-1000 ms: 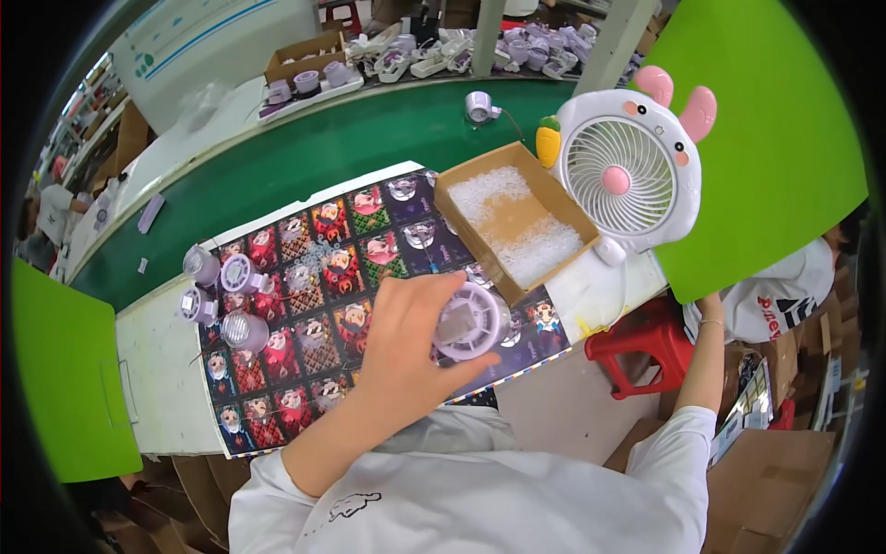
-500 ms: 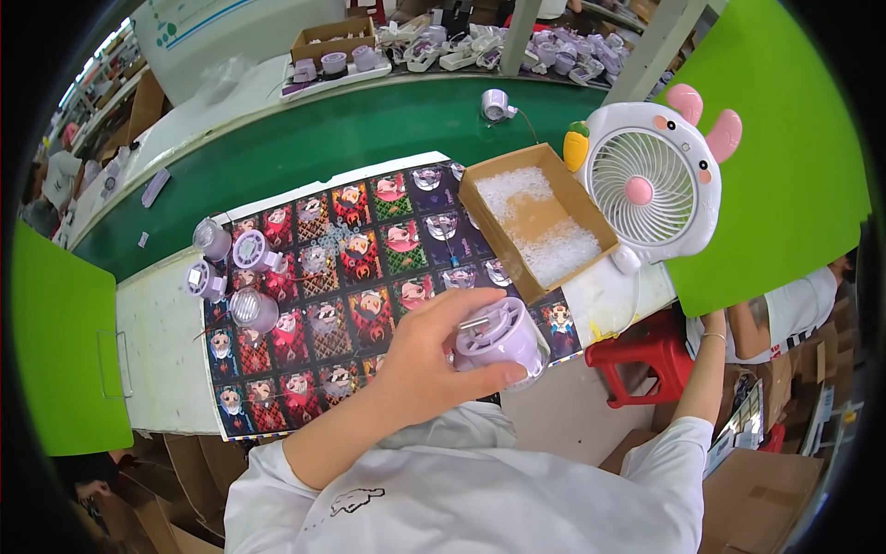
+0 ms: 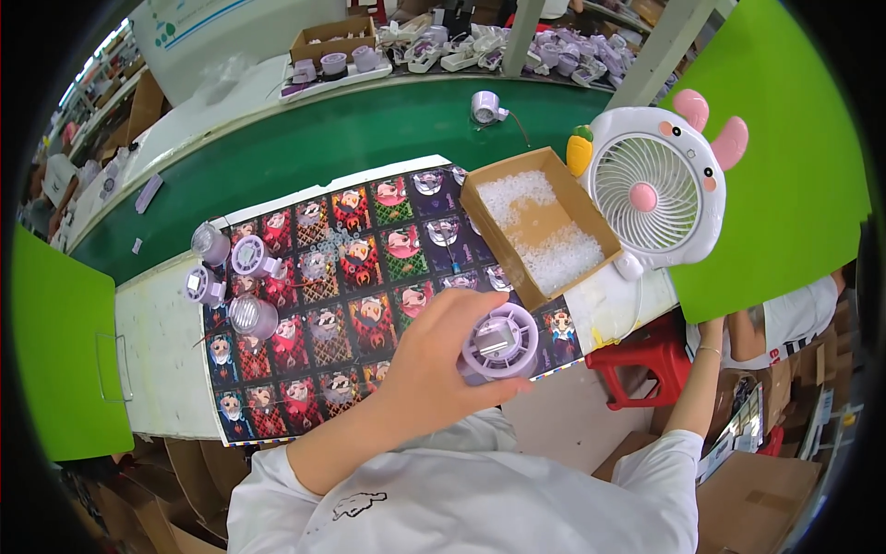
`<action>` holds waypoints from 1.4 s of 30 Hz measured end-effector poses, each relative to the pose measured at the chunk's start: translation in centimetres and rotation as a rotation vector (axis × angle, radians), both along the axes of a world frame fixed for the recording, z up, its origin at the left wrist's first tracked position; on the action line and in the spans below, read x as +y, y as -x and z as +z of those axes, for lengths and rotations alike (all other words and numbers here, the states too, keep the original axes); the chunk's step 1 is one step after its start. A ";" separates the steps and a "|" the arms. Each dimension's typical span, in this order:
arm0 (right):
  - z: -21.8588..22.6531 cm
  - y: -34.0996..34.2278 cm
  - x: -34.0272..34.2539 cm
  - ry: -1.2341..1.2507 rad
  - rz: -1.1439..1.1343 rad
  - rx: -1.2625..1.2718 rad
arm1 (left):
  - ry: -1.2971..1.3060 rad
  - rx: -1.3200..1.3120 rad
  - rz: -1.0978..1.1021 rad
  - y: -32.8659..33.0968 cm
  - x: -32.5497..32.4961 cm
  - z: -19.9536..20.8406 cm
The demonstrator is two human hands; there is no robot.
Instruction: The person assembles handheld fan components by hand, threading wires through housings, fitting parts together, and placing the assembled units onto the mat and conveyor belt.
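Observation:
My left hand [image 3: 441, 362] is closed around a lilac round plastic housing [image 3: 498, 343] in front of my body, above the near edge of the patterned mat [image 3: 300, 323]. The housing's spoked open face points up, showing a shiny metal block in its middle. My right forearm reaches out to the right; only the back part of my right hand [image 3: 712, 328] shows below the green panel [image 3: 784, 166], and its fingers are hidden. Several similar lilac housings [image 3: 253, 317] rest at the mat's left side, some with wires.
A cardboard box [image 3: 543, 222] of small clear pieces stands right of centre, beside a white rabbit-shaped fan [image 3: 646, 189]. Another lilac housing [image 3: 486, 107] lies on the green belt [image 3: 369, 125]. A red stool [image 3: 646, 365] is to the right, near another person [image 3: 794, 319].
My left hand has tipped the housing, so its spoked face and metal block now turn upward toward me. The view has shifted slightly.

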State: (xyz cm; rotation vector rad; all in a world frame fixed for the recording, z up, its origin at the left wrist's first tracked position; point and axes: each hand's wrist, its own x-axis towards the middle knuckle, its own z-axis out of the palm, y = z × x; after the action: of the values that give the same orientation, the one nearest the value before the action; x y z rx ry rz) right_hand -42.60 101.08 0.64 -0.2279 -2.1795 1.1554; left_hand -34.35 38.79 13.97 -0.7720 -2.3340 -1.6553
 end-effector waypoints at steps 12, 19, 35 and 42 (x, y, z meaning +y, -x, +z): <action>8.1 -14.0 -32.4 0.132 0.199 0.261 | 0.055 0.033 0.010 -0.3 1.9 -1.3; 8.1 -14.0 -42.1 -0.005 0.433 -0.016 | -0.296 -0.438 -0.209 -1.2 6.0 -3.8; 6.1 -16.8 -17.9 0.777 -0.005 0.673 | -0.369 -0.613 0.233 1.1 -5.9 -4.7; 4.1 -12.7 -4.3 0.781 -0.459 0.404 | -0.421 -0.488 0.453 1.6 -14.8 -7.3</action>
State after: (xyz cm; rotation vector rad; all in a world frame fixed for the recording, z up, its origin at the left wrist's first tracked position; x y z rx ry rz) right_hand -29.86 96.78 4.79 -0.7126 -1.1643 1.5501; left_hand -35.93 23.99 6.68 0.2522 -2.0703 -2.1541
